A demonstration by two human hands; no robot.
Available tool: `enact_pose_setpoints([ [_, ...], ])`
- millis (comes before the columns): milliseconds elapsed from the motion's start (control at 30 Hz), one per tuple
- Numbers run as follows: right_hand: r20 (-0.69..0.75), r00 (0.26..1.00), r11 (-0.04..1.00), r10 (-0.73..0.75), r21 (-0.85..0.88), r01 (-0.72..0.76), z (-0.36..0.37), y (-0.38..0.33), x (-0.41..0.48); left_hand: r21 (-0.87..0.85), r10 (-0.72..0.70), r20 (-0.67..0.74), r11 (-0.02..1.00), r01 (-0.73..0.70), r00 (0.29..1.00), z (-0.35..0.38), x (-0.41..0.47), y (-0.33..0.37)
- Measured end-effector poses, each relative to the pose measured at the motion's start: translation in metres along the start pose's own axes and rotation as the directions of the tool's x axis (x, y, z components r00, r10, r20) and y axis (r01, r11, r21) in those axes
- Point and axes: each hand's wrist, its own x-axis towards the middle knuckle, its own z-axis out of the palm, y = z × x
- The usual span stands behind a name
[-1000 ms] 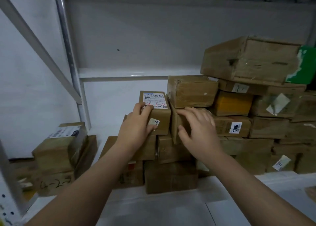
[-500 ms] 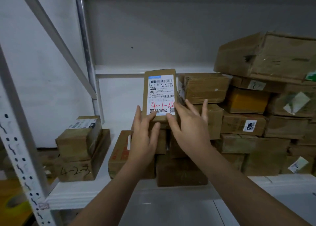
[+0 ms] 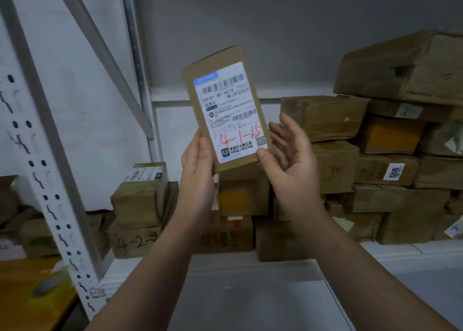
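Note:
A small flat cardboard parcel (image 3: pixel 223 97) is held up in front of the shelf, its white shipping label facing me with "4-1-15" written in red. My left hand (image 3: pixel 198 165) grips its lower left edge, thumb on the front. My right hand (image 3: pixel 290 155) holds the lower right corner, thumb pressed on the label and fingers spread behind the parcel. The parcel tilts slightly to the left.
A white shelf board (image 3: pixel 250 270) carries a stack of brown boxes (image 3: pixel 375 155) at the right and centre. A smaller box pile (image 3: pixel 137 205) marked "4-22" stands at the left. A perforated white upright (image 3: pixel 50 192) and a diagonal brace (image 3: pixel 100 52) cross the left side.
Both hands took the labelled parcel off the stack, turned it upright and raised it toward me. The view shifted right and closer.

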Motion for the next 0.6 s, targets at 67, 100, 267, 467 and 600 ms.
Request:
enact_pose_setpoints([
  [67,0.051,0.997,0.998,0.066,0.002,-0.066,0.015,0.001,-0.003,-0.001,-0.029,0.083,1.000,0.029,0.996,-0.019,0.003,0.004],
  [100,0.083,0.993,0.996,0.089,-0.006,-0.088,0.023,0.002,-0.005,-0.018,-0.042,0.113,0.999,0.044,0.993,-0.028,0.004,0.006],
  [267,0.167,0.975,0.976,0.149,0.135,-0.173,0.054,0.009,-0.021,0.028,-0.004,0.113,1.000,0.001,0.994,-0.063,0.000,0.004],
  [467,0.102,0.972,0.917,0.213,0.322,-0.235,0.078,0.012,-0.031,0.077,-0.014,0.071,0.997,0.008,0.997,-0.082,-0.021,-0.005],
  [600,0.107,0.958,0.921,0.266,0.266,-0.286,0.081,0.019,-0.052,0.059,-0.066,0.025,0.996,0.065,0.997,-0.089,-0.037,-0.020],
])
